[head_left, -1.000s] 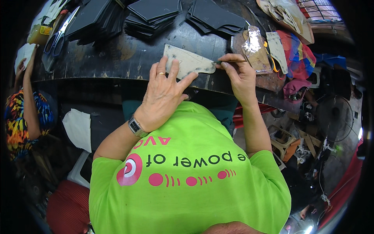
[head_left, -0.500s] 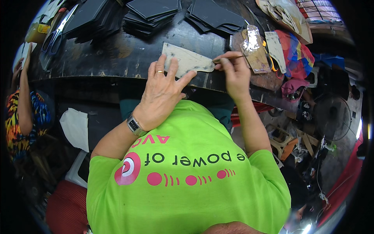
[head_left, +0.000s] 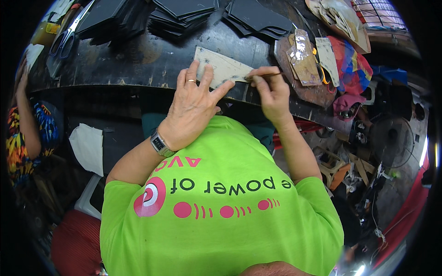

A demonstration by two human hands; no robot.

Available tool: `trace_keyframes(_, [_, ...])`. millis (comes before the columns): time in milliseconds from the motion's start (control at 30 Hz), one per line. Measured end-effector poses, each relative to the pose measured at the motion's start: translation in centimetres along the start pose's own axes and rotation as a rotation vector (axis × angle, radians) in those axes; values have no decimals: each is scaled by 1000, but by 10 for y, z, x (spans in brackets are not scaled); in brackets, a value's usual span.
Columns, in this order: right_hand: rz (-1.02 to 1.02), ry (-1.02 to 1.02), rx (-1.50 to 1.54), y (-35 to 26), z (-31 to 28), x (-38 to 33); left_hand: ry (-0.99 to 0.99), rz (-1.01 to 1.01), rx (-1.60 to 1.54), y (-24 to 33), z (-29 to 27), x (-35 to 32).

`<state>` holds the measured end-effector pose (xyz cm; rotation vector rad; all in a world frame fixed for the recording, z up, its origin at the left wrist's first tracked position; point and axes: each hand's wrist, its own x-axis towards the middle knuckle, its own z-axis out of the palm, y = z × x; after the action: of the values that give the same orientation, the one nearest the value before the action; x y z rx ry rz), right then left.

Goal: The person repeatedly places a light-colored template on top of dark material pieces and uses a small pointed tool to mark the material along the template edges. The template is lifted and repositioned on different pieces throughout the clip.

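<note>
A pale, flat, tapered pattern piece [head_left: 224, 67] lies near the front edge of the dark worktable. My left hand [head_left: 193, 101] rests on it with fingers spread, pressing its wide end and lower edge. My right hand [head_left: 272, 92] pinches a thin, dark pen-like tool [head_left: 249, 78], its tip at the narrow end of the pattern piece. Whether the tool is a pen or an awl is too small to tell. Part of the narrow end is hidden behind my right fingers.
Stacks of black cut pieces [head_left: 182, 23] line the far side. Large scissors [head_left: 69, 33] lie at left. A brown board [head_left: 299, 94] at right bears yellow-handled scissors [head_left: 325, 76] and pale patterns. Another person's arm [head_left: 25, 101] reaches in at far left.
My right hand has moved slightly left and down, carrying the tool along the narrow end of the pattern piece. My left hand keeps its place on the piece.
</note>
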<state>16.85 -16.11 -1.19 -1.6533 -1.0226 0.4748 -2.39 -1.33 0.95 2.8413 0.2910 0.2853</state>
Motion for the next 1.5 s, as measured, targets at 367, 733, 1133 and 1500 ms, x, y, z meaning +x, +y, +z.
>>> trace_keyframes(367, [95,-20,89,2,3,-3,-13,-8,-1,0,3,-3])
trace_keyframes(733, [-304,21,-350,0,15,-4,-12,-1,-14,-2,5,-4])
trace_keyframes(1133, [-444,-37,-429,-3,26,-2,-42,2,9,-1,4,-6])
trace_keyframes(1500, [-173,-192,-134,-14,28,14,-40,15,27,-3,11,-12])
